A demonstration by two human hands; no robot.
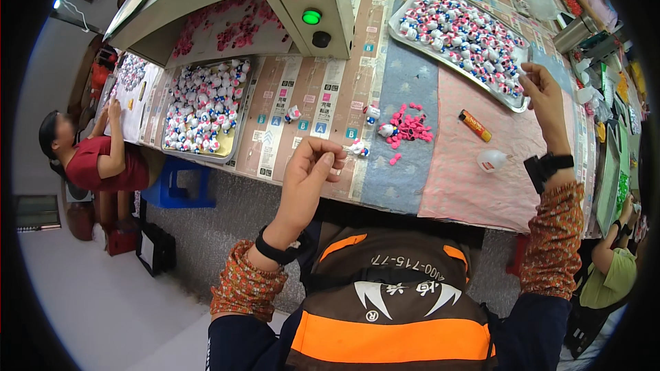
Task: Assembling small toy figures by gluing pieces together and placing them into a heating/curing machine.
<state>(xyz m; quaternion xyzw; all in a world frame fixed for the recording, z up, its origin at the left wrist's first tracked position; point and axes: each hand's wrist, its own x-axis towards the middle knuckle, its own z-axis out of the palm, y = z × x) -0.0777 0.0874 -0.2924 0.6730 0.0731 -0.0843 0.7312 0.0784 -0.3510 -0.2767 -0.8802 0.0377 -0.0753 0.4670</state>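
My left hand (311, 171) is over the table's front edge, fingers curled in and thumb against them; I see nothing in it. Just beyond its fingertips lies a small white toy figure (358, 148) with pink on it. My right hand (545, 95) is at the right rim of a metal tray (450, 63) heaped with white, pink and blue toy figures (460, 36). Its thumb and forefinger are bent, their tips a little apart beside the heap. Between my hands, small pink pieces (411, 126) lie piled on a blue cloth (399, 172), with another figure (387, 130) at their left edge.
An orange-yellow tube (475, 126) and a small white squeeze bottle (493, 160) lie on the pink cloth (454, 185). Another filled tray (232, 144) stands left, by a beige machine (330, 3) with red and green lights. A person in red (103, 158) sits at left; another in green (608, 278) at right.
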